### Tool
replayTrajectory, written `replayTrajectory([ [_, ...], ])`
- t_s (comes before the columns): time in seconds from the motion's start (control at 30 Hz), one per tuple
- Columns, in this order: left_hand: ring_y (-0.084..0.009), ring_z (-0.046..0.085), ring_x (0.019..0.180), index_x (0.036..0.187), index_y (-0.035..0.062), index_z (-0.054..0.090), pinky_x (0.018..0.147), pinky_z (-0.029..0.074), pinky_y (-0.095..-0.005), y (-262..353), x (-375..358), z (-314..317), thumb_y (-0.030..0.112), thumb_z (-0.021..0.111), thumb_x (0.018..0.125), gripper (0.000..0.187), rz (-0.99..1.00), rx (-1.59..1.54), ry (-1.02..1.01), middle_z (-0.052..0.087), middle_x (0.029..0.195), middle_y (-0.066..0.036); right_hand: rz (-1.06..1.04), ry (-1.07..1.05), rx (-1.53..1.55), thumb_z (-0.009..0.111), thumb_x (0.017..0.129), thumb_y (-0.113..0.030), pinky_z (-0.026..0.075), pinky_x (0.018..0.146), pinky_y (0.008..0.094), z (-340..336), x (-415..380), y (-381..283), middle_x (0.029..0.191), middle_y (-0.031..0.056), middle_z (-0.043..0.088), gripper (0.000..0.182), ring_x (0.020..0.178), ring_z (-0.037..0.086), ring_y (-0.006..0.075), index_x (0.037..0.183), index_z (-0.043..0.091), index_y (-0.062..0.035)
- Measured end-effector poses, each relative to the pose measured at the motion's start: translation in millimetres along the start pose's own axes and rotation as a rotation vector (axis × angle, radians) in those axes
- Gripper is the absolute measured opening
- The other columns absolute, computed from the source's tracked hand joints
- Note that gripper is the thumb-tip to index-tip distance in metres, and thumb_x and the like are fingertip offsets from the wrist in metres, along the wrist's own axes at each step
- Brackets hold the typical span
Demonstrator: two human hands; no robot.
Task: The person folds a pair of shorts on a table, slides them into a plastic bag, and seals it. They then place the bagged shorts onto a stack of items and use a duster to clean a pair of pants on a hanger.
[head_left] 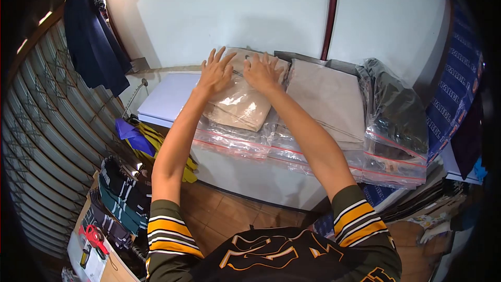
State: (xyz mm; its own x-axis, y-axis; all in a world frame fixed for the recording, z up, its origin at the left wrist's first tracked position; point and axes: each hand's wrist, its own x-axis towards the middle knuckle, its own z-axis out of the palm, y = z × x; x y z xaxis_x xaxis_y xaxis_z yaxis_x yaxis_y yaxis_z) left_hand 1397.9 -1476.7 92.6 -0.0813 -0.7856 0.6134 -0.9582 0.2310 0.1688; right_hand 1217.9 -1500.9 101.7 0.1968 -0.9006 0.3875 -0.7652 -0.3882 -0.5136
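My left hand (215, 70) lies flat with fingers spread on a beige folded garment in a clear plastic bag (241, 103). My right hand (262, 71) presses on the same bag's far end, fingers apart, close beside the left. The bag tops a pile of similar bagged garments on a white table (167, 96). Neither hand grips anything.
More bagged garments lie to the right: a beige stack (326, 96) and a dark stack (396, 115) with red zip strips. A dark shirt (94, 42) hangs at upper left by a metal shutter. Folded clothes (120, 198) and a red tape dispenser (94, 236) sit below left.
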Motion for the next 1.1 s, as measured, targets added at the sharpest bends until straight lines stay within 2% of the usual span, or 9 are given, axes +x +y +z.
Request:
replayTrajectory([
  [0.03,-0.0413,0.017,0.149,0.147,0.0266,0.046,0.114,0.020,-0.0677,1,4,5,0.034,0.042,0.095,0.053,-0.005,0.052,-0.044,0.027,0.161,-0.013,-0.002,0.028,-0.037,0.039,0.099,-0.052,0.010,0.113,0.0719,7,3,2,0.160,0.0221,0.024,0.062,0.146,0.014,0.0513,0.149,0.040,-0.0152],
  [0.1,-0.0414,0.015,0.150,0.148,0.0282,0.044,0.114,0.017,-0.0689,1,9,12,0.035,0.039,0.095,0.054,-0.005,0.105,-0.086,0.024,0.162,-0.012,-0.001,0.047,-0.056,0.037,0.098,-0.054,0.007,0.112,0.0731,18,4,9,0.161,0.0216,0.023,0.063,0.146,0.013,0.0521,0.150,0.040,-0.0181],
  [0.17,-0.0418,0.011,0.151,0.151,0.0316,0.040,0.116,0.012,-0.0684,0,9,20,0.038,0.034,0.096,0.056,-0.051,0.113,-0.242,0.018,0.165,-0.010,-0.004,0.068,-0.075,0.035,0.098,-0.056,0.005,0.111,0.0744,27,5,15,0.161,0.0211,0.022,0.063,0.146,0.011,0.0530,0.151,0.039,-0.0211],
  [0.27,-0.0423,0.011,0.151,0.151,0.0325,0.039,0.116,0.011,-0.0677,3,3,26,0.039,0.033,0.096,0.056,-0.077,0.113,-0.281,0.017,0.165,-0.010,-0.003,0.051,-0.098,0.036,0.097,-0.058,0.003,0.112,0.0739,33,5,21,0.161,0.0213,0.022,0.064,0.146,0.010,0.0539,0.151,0.039,-0.0240],
  [0.73,-0.0418,0.017,0.149,0.149,0.0315,0.044,0.116,0.015,-0.0659,-5,-2,40,0.039,0.031,0.095,0.055,-0.096,0.068,-0.250,0.023,0.164,-0.009,-0.001,0.021,-0.097,0.039,0.096,-0.059,0.003,0.111,0.0741,45,1,27,0.158,0.0230,0.027,0.065,0.143,0.017,0.0553,0.149,0.042,-0.0219],
  [0.8,-0.0436,0.016,0.149,0.150,0.0302,0.041,0.113,0.017,-0.0708,-6,-1,40,0.035,0.034,0.094,0.057,-0.081,0.069,-0.257,0.021,0.164,-0.009,-0.003,0.011,-0.116,0.039,0.096,-0.059,0.003,0.111,0.0741,45,2,28,0.158,0.0236,0.028,0.065,0.143,0.017,0.0552,0.149,0.042,-0.0216],
  [0.93,-0.0434,0.017,0.149,0.149,0.0303,0.043,0.112,0.017,-0.0711,-4,-1,40,0.035,0.034,0.094,0.056,-0.102,0.064,-0.253,0.021,0.164,-0.009,-0.016,0.023,-0.131,0.039,0.096,-0.058,0.003,0.110,0.0742,47,1,28,0.155,0.0250,0.031,0.065,0.143,0.018,0.0543,0.149,0.043,-0.0202],
  [1.0,-0.0411,0.019,0.149,0.148,0.0316,0.046,0.116,0.017,-0.0653,-3,-3,40,0.039,0.033,0.095,0.055,-0.120,0.061,-0.248,0.024,0.163,-0.008,-0.025,0.026,-0.129,0.039,0.096,-0.058,0.003,0.110,0.0741,48,0,28,0.155,0.0250,0.032,0.065,0.143,0.019,0.0540,0.149,0.044,-0.0197],
  [1.1,-0.0408,0.020,0.149,0.147,0.0319,0.046,0.116,0.018,-0.0665,-3,-3,41,0.039,0.034,0.095,0.054,-0.114,0.061,-0.239,0.025,0.163,-0.007,-0.032,0.029,-0.146,0.039,0.096,-0.058,0.002,0.110,0.0736,50,1,29,0.154,0.0251,0.034,0.065,0.143,0.021,0.0529,0.148,0.045,-0.0192],
])
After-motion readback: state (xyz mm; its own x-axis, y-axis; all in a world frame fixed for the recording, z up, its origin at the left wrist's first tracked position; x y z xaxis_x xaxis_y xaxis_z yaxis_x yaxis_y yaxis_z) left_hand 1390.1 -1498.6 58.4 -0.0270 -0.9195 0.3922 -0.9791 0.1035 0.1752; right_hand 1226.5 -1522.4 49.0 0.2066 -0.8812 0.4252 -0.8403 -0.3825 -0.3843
